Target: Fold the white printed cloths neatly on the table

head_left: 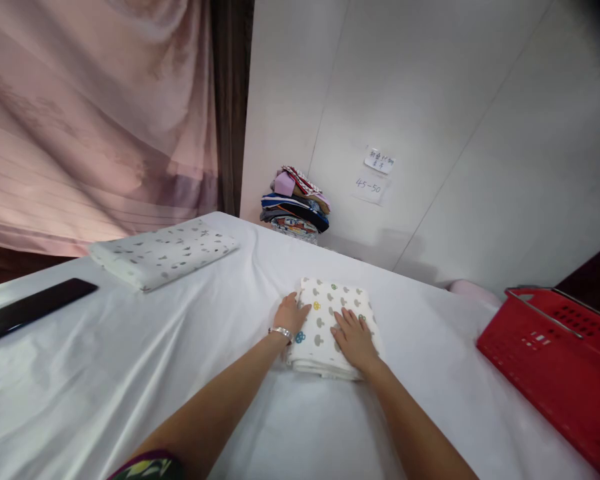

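A folded white cloth printed with small grey and coloured shapes lies on the white-covered table. My left hand, with a bracelet at the wrist, rests flat against the cloth's left edge, fingers stretched out. My right hand lies palm down on top of the cloth, fingers spread. Neither hand grips anything.
A second folded patterned cloth lies at the back left. A dark flat object sits at the left edge. A red plastic basket stands at the right. A pile of coloured clothes is stacked against the white wall.
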### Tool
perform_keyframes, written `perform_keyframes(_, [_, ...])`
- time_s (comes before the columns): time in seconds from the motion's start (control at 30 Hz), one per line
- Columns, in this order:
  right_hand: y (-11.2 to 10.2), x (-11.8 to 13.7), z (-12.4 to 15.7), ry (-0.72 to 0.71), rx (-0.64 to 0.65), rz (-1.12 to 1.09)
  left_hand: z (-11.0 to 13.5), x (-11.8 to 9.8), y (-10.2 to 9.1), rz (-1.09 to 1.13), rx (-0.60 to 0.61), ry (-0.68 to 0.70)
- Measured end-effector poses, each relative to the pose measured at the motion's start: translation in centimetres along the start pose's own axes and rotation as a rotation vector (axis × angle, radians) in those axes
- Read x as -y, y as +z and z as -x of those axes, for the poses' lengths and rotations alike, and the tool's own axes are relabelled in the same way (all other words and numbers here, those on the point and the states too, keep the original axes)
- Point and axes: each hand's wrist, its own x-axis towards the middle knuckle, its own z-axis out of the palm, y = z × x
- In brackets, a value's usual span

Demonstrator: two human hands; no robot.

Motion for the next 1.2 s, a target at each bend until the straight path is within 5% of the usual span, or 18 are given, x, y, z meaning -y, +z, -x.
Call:
perform_keyframes(0.1, [-1.0,-1.2,0.3,0.044,-0.004,-0.13,0.7,0.3,-0.7,-0.026,0.057,-0.008])
perform_keyframes(0.23, [-1.5,-4.4,1.1,0.245,-0.212,-0.269,1.9,0.7,-1.7,-0.054,0.13,-0.013])
perform_keyframes(0.37, [-0.6,-6.5,1.8,0.389,-0.137,-0.45,2.9,0.2,-1.8,-0.113,0.172,-0.029])
perform_keyframes(0.6, [0.2,-4.5,4.8,0.363,-0.135,-0.533,2.6,0.1,-2.9,-0.105,0.144,0.059])
perform_keyframes(0.73, [-0.6,-4.0,6.3,0.392,-0.055,-0.856,2.2,0.4,-4.0,-0.31,0.146,0.101])
perform_keyframes(0.97, [-1.8,-5.4,2.9,0.61,-0.073,-1.167,4.0,-1.6,-1.7,-0.549,-0.01,0.53])
perform_keyframes(1.2, [-0.8,-6.7,-0.1,0.625,-0.11,-1.114,3.8,-0.1,0.0,-0.644,0.095,0.526])
